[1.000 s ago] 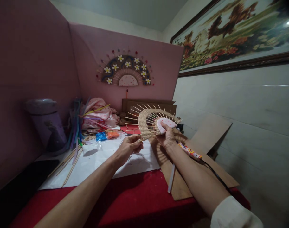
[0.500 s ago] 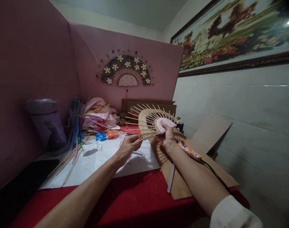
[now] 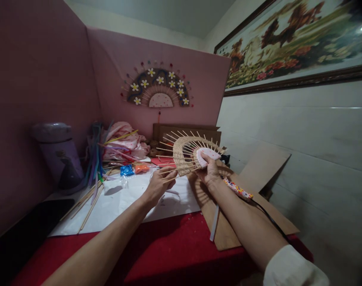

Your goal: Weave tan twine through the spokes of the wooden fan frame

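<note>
A half-round woven fan (image 3: 180, 155) of tan cord on thin wooden sticks is held up over the table. Its base is a pink spotted half disc (image 3: 210, 155), and my right hand (image 3: 210, 170) grips it with the thumb on top. At the fan's lower left end, my left hand (image 3: 162, 182) pinches the outer stick or the cord beside it; which one I cannot make out. Bare stick ends fan out beyond the woven band. The fingers of my right hand under the base are hidden.
Cardboard (image 3: 225, 238) and a flower-patterned glue gun (image 3: 237, 188) lie right, beside a grey strip (image 3: 214, 224). Loose sticks (image 3: 90, 208), pipe cleaners (image 3: 94, 159), pink cloth (image 3: 126, 139), blue clay (image 3: 126, 170) and orange clay (image 3: 141, 169) lie left, near a purple bottle (image 3: 59, 159). A finished fan (image 3: 158, 85) hangs behind.
My left hand has shifted very slightly at the fan's lower left end. The fan has tilted a little, while my right hand keeps its grip.
</note>
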{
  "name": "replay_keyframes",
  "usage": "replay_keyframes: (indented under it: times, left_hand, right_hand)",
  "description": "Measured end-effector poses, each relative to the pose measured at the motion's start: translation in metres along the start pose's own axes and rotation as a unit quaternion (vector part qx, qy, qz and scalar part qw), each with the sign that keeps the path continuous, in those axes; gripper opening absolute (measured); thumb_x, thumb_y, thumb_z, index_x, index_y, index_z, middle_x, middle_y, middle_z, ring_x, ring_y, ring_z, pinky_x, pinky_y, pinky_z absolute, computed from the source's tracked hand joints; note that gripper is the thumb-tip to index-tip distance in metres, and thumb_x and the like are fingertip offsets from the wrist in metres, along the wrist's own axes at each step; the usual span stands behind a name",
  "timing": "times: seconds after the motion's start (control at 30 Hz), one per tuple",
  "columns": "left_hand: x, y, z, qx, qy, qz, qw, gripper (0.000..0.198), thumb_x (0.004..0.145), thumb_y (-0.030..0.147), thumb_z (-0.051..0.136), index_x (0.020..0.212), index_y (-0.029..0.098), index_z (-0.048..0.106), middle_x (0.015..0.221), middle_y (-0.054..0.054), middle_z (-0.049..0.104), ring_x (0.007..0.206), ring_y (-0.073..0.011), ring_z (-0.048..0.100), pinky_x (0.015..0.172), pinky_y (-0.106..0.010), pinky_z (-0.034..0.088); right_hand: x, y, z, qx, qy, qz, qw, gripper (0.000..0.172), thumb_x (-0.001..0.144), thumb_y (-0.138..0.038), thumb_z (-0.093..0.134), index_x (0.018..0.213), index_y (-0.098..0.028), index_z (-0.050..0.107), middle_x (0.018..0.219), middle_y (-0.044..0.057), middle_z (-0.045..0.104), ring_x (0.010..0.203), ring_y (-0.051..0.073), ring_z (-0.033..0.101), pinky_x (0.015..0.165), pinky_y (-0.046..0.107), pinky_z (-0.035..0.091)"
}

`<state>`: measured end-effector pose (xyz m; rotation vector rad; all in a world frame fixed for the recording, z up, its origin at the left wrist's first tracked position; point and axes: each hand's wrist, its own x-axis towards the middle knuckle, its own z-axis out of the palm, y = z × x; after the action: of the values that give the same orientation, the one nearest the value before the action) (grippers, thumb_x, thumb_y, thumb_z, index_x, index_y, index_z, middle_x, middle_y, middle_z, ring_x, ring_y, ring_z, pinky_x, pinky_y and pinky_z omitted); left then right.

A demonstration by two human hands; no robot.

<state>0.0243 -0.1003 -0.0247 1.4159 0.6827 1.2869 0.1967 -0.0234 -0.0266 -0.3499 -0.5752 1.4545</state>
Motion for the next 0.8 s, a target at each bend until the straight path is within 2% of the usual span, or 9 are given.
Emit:
replay_keyframes:
  times: [0.1, 0.3, 0.43, 0.63, 0.8]
  left_hand:
    - [-0.0001, 0.0029, 0.0009, -0.015, 0.04, -0.016, 0.999, 0.031, 0.064, 0.039, 0.067, 0.074, 0.011, 0.056, 0.053, 0.006, 0.038, 0.041, -0.0017, 0.026, 0.042, -0.019, 0.015]
    - [0.0005, 0.0001, -0.0001, -0.017, 0.052, -0.011, 0.998, 0.032, 0.063, 0.042, 0.067, 0.068, 0.013, 0.054, 0.05, 0.006, 0.037, 0.041, -0.0021, 0.028, 0.041, -0.018, 0.016]
    - [0.001, -0.0002, -0.0001, -0.019, 0.042, -0.007, 0.999, 0.032, 0.064, 0.042, 0.067, 0.069, 0.012, 0.056, 0.047, 0.007, 0.034, 0.04, -0.0018, 0.026, 0.041, -0.018, 0.013]
    - [0.0005, -0.0025, 0.0, 0.009, 0.008, -0.023, 1.0, 0.033, 0.063, 0.038, 0.068, 0.082, 0.012, 0.06, 0.047, 0.008, 0.035, 0.04, -0.0022, 0.025, 0.04, -0.018, 0.016]
    - [-0.0048, 0.0003, 0.0022, 0.029, -0.01, -0.015, 0.999, 0.029, 0.066, 0.038, 0.065, 0.077, 0.013, 0.058, 0.051, 0.006, 0.038, 0.043, -0.0029, 0.029, 0.041, -0.018, 0.019]
  right_hand:
    - [-0.002, -0.0008, 0.0034, -0.006, -0.005, 0.001, 1.0, 0.016, 0.063, -0.014, 0.061, 0.078, -0.015, 0.057, 0.065, 0.0, 0.065, 0.058, 0.014, 0.061, 0.055, 0.026, 0.053]
    - [-0.0058, -0.0029, 0.0082, -0.014, 0.02, 0.006, 1.0, 0.015, 0.062, -0.009, 0.058, 0.076, -0.014, 0.057, 0.064, 0.001, 0.065, 0.055, 0.012, 0.059, 0.049, 0.023, 0.052]
    - [-0.0058, -0.0041, 0.0077, -0.006, 0.015, 0.013, 1.0, 0.016, 0.063, -0.01, 0.058, 0.079, -0.013, 0.057, 0.067, 0.002, 0.066, 0.056, 0.012, 0.06, 0.049, 0.022, 0.052]
    - [-0.0006, -0.006, 0.0036, -0.002, 0.03, 0.014, 0.999, 0.013, 0.067, -0.013, 0.056, 0.08, -0.013, 0.057, 0.064, 0.002, 0.065, 0.051, 0.012, 0.058, 0.04, 0.02, 0.047]
    - [-0.0031, -0.0063, 0.0079, -0.003, 0.024, 0.013, 1.0, 0.01, 0.068, -0.013, 0.055, 0.078, -0.012, 0.057, 0.063, 0.003, 0.065, 0.052, 0.013, 0.058, 0.041, 0.021, 0.048]
